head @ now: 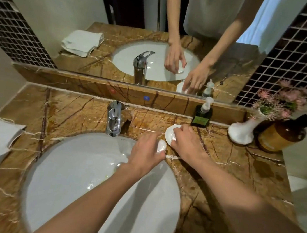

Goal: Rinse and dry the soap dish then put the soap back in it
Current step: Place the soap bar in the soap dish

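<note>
Our sink (79, 175) fills the marble surface (238, 162). Our right hand (187, 144) closes on the white soap dish (170, 132) lying just right of the basin rim; our left hand (145, 153), beside it, closes round the soap (161, 146). Fingers hide most of the dish.

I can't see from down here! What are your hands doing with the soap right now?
Left hand holds the soap at the sink's rim. Right hand grips the soap dish on the counter. Tap off. Nothing in the way.
</note>
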Motion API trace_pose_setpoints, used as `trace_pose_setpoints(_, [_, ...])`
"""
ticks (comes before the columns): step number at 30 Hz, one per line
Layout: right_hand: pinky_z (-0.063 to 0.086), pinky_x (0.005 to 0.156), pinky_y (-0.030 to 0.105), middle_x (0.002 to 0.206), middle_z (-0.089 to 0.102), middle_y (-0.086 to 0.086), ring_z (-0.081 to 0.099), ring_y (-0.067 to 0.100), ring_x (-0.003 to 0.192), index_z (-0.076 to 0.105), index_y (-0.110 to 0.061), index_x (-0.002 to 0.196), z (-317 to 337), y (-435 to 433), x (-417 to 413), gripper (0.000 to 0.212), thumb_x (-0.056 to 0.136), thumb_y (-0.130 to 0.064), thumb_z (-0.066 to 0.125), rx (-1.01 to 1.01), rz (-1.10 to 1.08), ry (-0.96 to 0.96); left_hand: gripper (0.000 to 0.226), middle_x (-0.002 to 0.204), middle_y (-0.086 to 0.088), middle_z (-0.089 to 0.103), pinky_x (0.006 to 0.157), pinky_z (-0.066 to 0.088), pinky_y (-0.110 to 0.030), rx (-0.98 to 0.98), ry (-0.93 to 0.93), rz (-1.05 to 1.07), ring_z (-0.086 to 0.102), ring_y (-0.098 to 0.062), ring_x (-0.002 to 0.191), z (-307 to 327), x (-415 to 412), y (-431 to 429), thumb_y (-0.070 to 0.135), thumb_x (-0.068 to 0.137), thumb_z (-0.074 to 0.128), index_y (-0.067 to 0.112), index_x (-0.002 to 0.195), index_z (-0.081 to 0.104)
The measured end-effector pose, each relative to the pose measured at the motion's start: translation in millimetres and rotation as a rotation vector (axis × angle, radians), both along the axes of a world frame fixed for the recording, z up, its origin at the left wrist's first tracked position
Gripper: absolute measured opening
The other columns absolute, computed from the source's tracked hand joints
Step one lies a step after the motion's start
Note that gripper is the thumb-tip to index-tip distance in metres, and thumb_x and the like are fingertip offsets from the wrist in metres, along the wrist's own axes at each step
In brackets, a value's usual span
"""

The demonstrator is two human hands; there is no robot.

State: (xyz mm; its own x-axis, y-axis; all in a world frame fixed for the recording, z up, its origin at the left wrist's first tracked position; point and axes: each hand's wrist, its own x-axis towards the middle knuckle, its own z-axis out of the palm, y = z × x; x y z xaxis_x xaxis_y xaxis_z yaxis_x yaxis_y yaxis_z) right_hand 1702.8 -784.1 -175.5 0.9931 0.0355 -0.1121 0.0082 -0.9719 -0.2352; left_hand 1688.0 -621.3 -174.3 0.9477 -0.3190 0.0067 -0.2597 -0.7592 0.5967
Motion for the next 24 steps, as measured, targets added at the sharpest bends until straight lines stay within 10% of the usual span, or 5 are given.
trace_pose_setpoints(24, [0.046,0.096,0.035,0.126,0.056,0.003,0.048,0.021,0.12,0.053,-0.017,0.136,-18.8,-59.9,-50.7,0.045,0.093,-0.005,0.054,0.245,-0.288,-0.146,0.056,0.122,-0.009,0.057,0.097,0.041,-0.038,0.131,-0.026,-0.057,0.046,-0.026,0.116,-25.5,42.7,-75.7,0.027,0.076,0.068,0.016,0.127,0.045])
